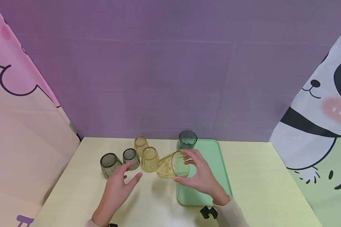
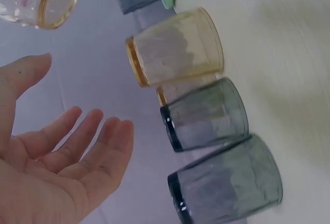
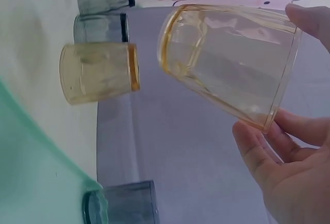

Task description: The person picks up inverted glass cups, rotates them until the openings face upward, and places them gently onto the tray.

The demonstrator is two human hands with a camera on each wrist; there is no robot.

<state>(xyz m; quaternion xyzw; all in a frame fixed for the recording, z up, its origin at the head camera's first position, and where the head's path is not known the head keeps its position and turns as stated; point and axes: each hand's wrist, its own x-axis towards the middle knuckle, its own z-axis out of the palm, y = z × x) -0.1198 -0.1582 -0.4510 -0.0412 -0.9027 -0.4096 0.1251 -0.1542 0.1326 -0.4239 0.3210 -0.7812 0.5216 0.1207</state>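
My right hand (image 1: 200,175) pinches a clear yellow glass (image 1: 166,167) by its rim, thumb on one side and fingers on the other. The glass is tilted on its side in the air, its thick base (image 3: 167,41) pointing left. My left hand (image 1: 117,186) holds nothing; its fingers are spread and loosely bent, close to two grey glasses. Those grey glasses (image 2: 206,115) (image 2: 232,180) stand upside down on the table. Beside them are two more upturned yellow glasses, a nearer one (image 1: 150,160) and a farther one (image 1: 140,145).
A green tray (image 1: 196,195) lies right of the glasses. At its back left corner stands an upright blue-grey glass (image 1: 187,140). The pale table (image 1: 261,189) meets a purple cloth (image 1: 170,78) behind, with printed cloths at both sides.
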